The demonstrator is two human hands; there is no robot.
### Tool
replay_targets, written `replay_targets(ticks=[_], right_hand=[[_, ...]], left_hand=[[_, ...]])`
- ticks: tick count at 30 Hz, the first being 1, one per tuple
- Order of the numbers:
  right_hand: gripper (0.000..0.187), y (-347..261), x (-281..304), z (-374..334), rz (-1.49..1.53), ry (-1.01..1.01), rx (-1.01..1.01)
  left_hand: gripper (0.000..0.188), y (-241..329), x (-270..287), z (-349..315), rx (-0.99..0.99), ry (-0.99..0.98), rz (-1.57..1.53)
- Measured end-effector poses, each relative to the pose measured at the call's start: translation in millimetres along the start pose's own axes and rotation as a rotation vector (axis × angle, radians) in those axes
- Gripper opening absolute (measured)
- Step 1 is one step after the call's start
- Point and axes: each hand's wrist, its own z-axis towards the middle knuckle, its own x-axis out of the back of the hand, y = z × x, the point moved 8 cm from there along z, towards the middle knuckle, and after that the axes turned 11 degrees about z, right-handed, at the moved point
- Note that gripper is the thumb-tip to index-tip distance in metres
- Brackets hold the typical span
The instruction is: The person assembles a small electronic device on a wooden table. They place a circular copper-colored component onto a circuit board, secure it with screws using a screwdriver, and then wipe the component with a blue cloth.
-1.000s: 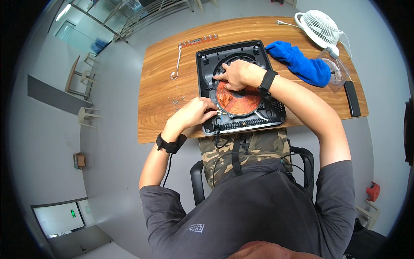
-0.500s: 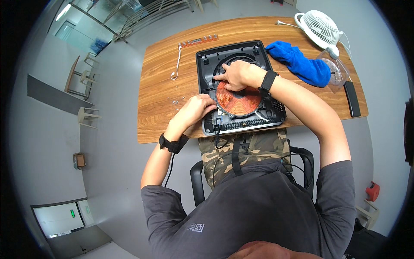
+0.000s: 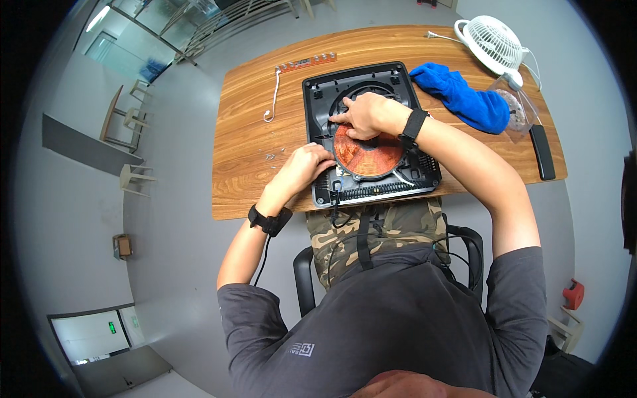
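An opened black cooker housing (image 3: 318,99) lies on the wooden table (image 3: 252,146) in front of me. A round copper coil (image 3: 371,156) sits inside it. My right hand (image 3: 363,114) lies over the coil's upper left part, fingers bent down onto its rim. My left hand (image 3: 306,167) is at the housing's left wall, fingers curled against the coil's left rim. Both wrists wear black bands. A black cable (image 3: 336,212) hangs from the housing's near edge.
Several small screws (image 3: 272,154) lie left of the housing. A narrow circuit strip (image 3: 306,62) with a white cable (image 3: 273,99) lies at the far left. To the right are a blue cloth (image 3: 461,98), a white fan (image 3: 494,43), a clear bag (image 3: 514,109) and a black bar (image 3: 543,151).
My left hand has crept slightly right, closer to the coil's rim. My right hand stays on the coil almost unmoved.
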Motion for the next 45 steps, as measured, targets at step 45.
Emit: replay_targets(ticks=[45], right_hand=[[0.062, -1.0, 2.6, -2.3, 0.02, 0.01, -0.014]], left_hand=[[0.014, -7.7, -6.9, -4.6, 0.146, 0.031, -0.012]])
